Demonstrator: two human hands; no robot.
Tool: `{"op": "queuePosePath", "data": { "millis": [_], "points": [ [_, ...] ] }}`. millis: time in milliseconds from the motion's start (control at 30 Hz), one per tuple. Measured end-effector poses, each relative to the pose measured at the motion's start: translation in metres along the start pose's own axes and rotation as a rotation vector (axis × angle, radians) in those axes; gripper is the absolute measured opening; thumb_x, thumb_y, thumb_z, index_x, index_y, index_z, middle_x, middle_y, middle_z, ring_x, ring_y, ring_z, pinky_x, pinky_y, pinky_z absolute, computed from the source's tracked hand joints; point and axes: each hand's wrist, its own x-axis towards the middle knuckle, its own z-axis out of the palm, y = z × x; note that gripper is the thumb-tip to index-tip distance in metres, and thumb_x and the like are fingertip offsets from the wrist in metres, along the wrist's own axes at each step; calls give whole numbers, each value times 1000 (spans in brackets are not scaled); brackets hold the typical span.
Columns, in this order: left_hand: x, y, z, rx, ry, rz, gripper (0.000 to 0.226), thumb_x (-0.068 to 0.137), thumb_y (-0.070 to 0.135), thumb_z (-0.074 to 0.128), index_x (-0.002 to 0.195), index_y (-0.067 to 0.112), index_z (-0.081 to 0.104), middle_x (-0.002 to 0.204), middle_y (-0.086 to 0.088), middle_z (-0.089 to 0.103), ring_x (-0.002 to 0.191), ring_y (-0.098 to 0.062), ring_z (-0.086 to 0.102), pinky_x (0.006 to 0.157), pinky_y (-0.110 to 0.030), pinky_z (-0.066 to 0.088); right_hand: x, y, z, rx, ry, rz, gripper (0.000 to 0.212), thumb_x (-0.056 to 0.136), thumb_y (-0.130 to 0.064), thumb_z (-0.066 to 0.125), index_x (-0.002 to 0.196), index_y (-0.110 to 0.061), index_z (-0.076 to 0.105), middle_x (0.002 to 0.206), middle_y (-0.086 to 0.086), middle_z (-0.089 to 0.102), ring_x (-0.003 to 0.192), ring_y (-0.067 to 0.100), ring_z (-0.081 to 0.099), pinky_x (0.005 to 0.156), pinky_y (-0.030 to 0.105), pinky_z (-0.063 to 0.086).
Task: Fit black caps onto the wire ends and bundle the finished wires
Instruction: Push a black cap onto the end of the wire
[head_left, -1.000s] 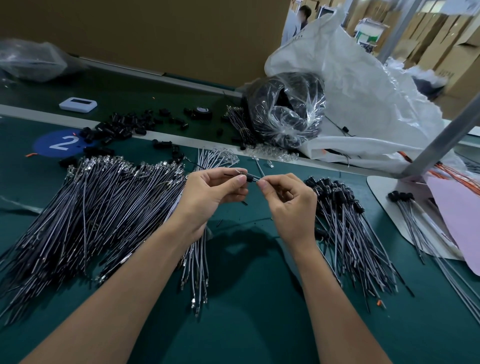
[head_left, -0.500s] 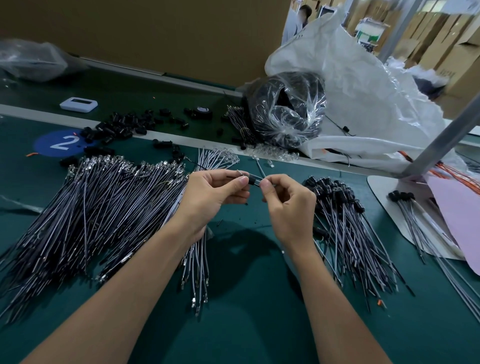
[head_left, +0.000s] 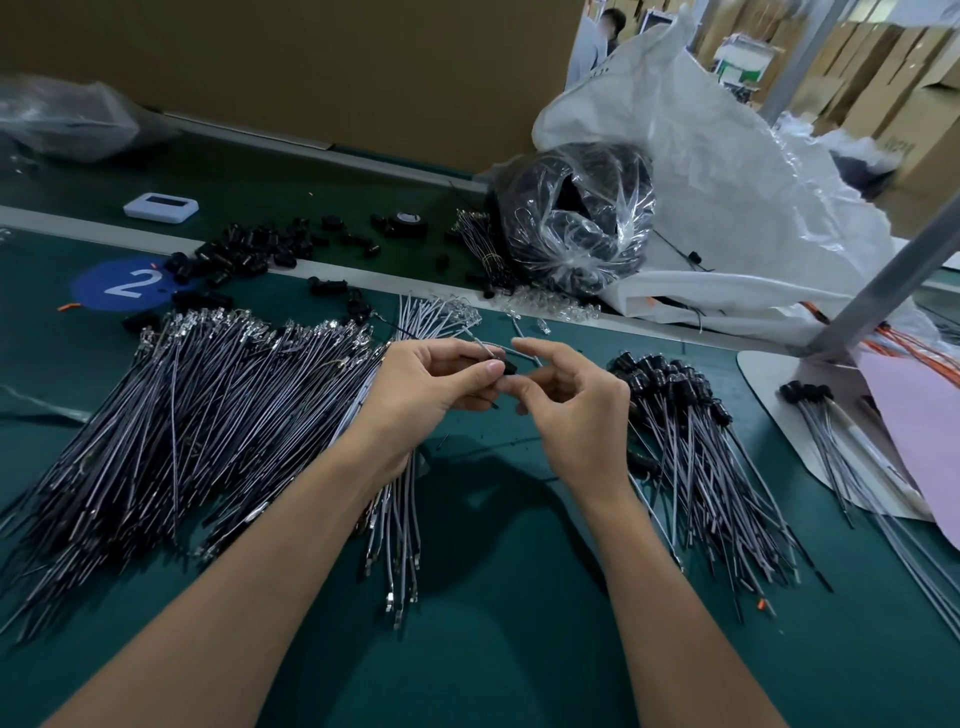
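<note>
My left hand (head_left: 431, 395) pinches a small black cap (head_left: 508, 368) between thumb and fingers above the green table (head_left: 493, 649). A thin grey wire (head_left: 522, 354) runs through the cap toward my right hand (head_left: 576, 410), whose curled index finger and thumb hold the wire just right of the cap. A large pile of uncapped wires (head_left: 182, 415) fans out on the left. A small bundle (head_left: 400, 545) lies under my left wrist. Capped wires (head_left: 701, 457) are heaped on the right.
Loose black caps (head_left: 249, 249) are scattered at the back near a blue "2" sticker (head_left: 124, 283) and a white device (head_left: 161, 207). A clear bag of black parts (head_left: 576, 218) leans on a white sack (head_left: 727, 182). A metal post (head_left: 893, 270) and a pink sheet (head_left: 924, 415) stand on the right.
The cap has slid along the wire to my left thumb tip. My right fingers have opened a little and shifted slightly right; both hands stay above the same spot.
</note>
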Motion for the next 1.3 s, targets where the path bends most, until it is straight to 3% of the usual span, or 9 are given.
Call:
{"op": "queuePosePath", "data": {
  "millis": [200, 433, 567, 667, 800, 967, 1033, 1133, 1300],
  "points": [
    [1, -3, 1, 12, 78, 60, 9, 86, 8, 69, 90, 12, 76, 74, -2, 74, 64, -9, 63, 62, -20, 57, -2, -3, 1, -80, 66, -68, 14, 76, -10, 82, 89, -10, 77, 76, -3, 73, 62, 3, 64, 61, 15, 49],
    [4, 0, -2, 54, 273, 150, 4, 85, 13, 72, 84, 15, 76, 70, -2, 72, 63, -13, 66, 58, -23, 55, -2, 0, -3, -204, 71, -81, 13, 74, -11, 83, 85, -11, 77, 88, 0, 57, 72, 8, 50, 65, 13, 37],
    [6, 8, -11, -85, 519, 215, 8, 89, 11, 67, 85, 14, 72, 68, 1, 73, 65, -13, 70, 60, -20, 56, 5, 3, -13, -66, 105, 85, 12, 75, -11, 82, 80, -18, 75, 97, -6, 64, 82, 12, 62, 71, 19, 46],
    [5, 9, -10, -130, 550, 208, 9, 90, 11, 65, 85, 14, 71, 68, 3, 73, 67, -12, 71, 61, -19, 55, 7, 2, -17, 232, 79, 280, 12, 75, -8, 81, 78, -18, 75, 101, -4, 71, 88, 12, 69, 78, 26, 53],
    [4, 9, -13, -229, 346, 75, 7, 86, 10, 66, 85, 8, 72, 73, -5, 74, 70, -16, 71, 64, -22, 57, 11, -1, -21, 843, 81, 432, 6, 75, -5, 72, 81, -7, 69, 104, 11, 74, 93, 23, 70, 83, 31, 57],
    [4, 6, -17, -161, -210, -55, 11, 83, 17, 69, 84, 8, 75, 81, -11, 73, 75, -21, 70, 68, -27, 58, 12, -1, -30, 1344, 90, 458, 16, 84, -16, 61, 90, -4, 71, 93, 13, 75, 82, 20, 74, 69, 26, 59],
    [2, 5, -18, -129, -372, -45, 30, 86, 33, 66, 103, 9, 73, 101, -14, 72, 93, -25, 68, 78, -33, 57, 12, -1, -32, 1325, 116, 467, 17, 83, -19, 61, 91, -5, 68, 85, 8, 75, 69, 13, 71, 62, 22, 57],
    [2, 6, -14, -161, -314, -64, 67, 82, 63, 56, 125, 12, 63, 121, -10, 67, 106, -24, 64, 84, -36, 55, 11, -1, -26, 1090, 22, 471, 23, 82, -17, 61, 101, -5, 61, 80, 8, 72, 57, 10, 64, 56, 19, 54],
    [-1, 4, -4, -80, -219, 18, 35, 74, 31, 71, 106, 17, 75, 105, -11, 74, 91, -20, 69, 77, -30, 59, 4, -10, 0, 940, -248, 517, 43, 80, -15, 65, 118, 0, 52, 73, 10, 70, 55, 13, 64, 57, 21, 54]
  ]
}}
